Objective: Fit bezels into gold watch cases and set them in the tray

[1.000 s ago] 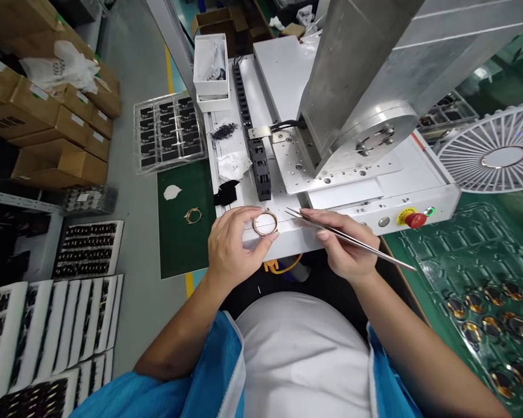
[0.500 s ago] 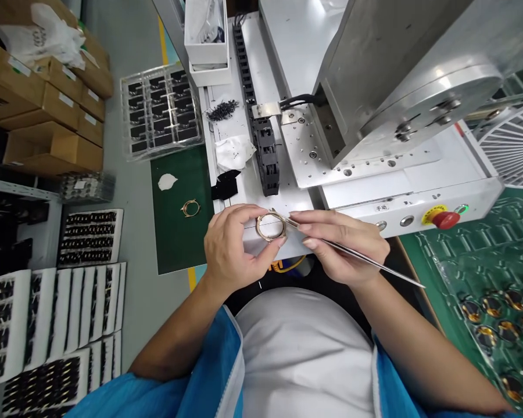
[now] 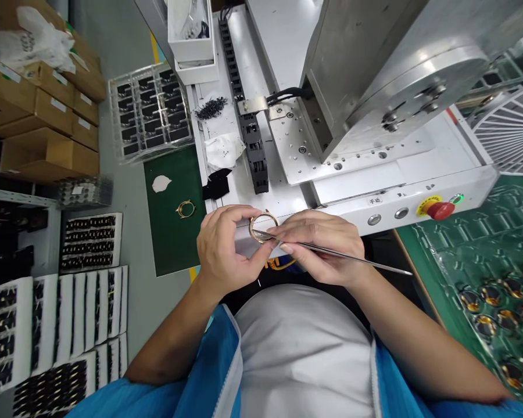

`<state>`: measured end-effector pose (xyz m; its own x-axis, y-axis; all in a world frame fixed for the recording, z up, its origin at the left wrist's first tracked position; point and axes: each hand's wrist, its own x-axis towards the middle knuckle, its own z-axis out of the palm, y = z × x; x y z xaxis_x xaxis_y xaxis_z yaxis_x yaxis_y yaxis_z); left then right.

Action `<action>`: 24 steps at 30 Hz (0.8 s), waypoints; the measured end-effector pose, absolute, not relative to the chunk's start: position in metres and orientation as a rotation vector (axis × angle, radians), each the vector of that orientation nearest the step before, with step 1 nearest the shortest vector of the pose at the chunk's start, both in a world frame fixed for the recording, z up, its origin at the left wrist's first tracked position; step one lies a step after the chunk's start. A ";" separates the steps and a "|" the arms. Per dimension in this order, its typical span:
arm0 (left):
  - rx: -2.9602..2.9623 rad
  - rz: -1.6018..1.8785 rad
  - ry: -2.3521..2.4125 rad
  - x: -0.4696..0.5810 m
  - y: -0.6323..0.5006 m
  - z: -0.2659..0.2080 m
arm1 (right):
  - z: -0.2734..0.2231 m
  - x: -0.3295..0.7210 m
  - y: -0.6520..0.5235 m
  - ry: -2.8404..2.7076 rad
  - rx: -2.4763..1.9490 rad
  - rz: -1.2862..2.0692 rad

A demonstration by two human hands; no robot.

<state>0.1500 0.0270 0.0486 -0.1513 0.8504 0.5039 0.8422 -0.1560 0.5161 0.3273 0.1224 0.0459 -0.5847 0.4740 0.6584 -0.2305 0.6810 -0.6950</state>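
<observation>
My left hand [image 3: 227, 247] pinches a gold ring-shaped watch case [image 3: 251, 227] between thumb and fingers, above the front edge of the white machine. Tweezers [image 3: 331, 251] lie in the closed fingers of my right hand [image 3: 325, 247], their thin tip reaching across the ring's opening. Whether the tip touches the far inner wall I cannot tell. A second gold watch case [image 3: 185, 209] rests on the green mat [image 3: 174, 247] to the left, with a small white scrap [image 3: 161, 184] behind it.
The machine's metal bracket [image 3: 344, 75] rises ahead, beside a black cable chain [image 3: 253, 148]. A red emergency button [image 3: 441, 210] sits on its front panel. Black scraps [image 3: 211, 108] and crumpled white paper [image 3: 223, 152] lie left. Clear trays [image 3: 457, 244] stand right; cardboard boxes [image 3: 47, 151] far left.
The tweezers' tip has moved from the ring's upper right rim to across its opening, and my right hand has come closer to my left. The view has shifted slightly.
</observation>
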 end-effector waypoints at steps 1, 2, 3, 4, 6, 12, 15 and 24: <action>2.019 1.209 2.037 0.150 0.027 0.050 | 0.048 0.327 0.121 -1.997 -0.209 0.964; 1.991 1.189 2.039 0.150 0.026 0.051 | 0.051 0.327 0.120 -2.015 -0.234 0.950; 1.963 1.173 2.041 0.150 0.026 0.052 | 0.053 0.327 0.119 -2.030 -0.254 0.931; 1.941 1.163 2.040 0.150 0.026 0.053 | 0.055 0.327 0.119 -2.040 -0.269 0.908; 1.929 1.161 2.032 0.149 0.025 0.053 | 0.059 0.328 0.119 -2.059 -0.271 0.894; 1.944 1.138 2.022 0.148 0.026 0.053 | 0.064 0.331 0.126 -2.116 -0.201 0.994; 1.964 1.138 2.009 0.147 0.026 0.053 | 0.071 0.329 0.127 -2.165 -0.201 0.941; 1.969 1.141 2.008 0.147 0.027 0.053 | 0.080 0.323 0.136 -2.225 -0.177 0.954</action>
<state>0.1469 0.0269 0.0532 -0.1553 0.8960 0.4159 0.8160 -0.1210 0.5652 0.3232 0.1356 0.0802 -0.7465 0.3744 0.5500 -0.1403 0.7195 -0.6801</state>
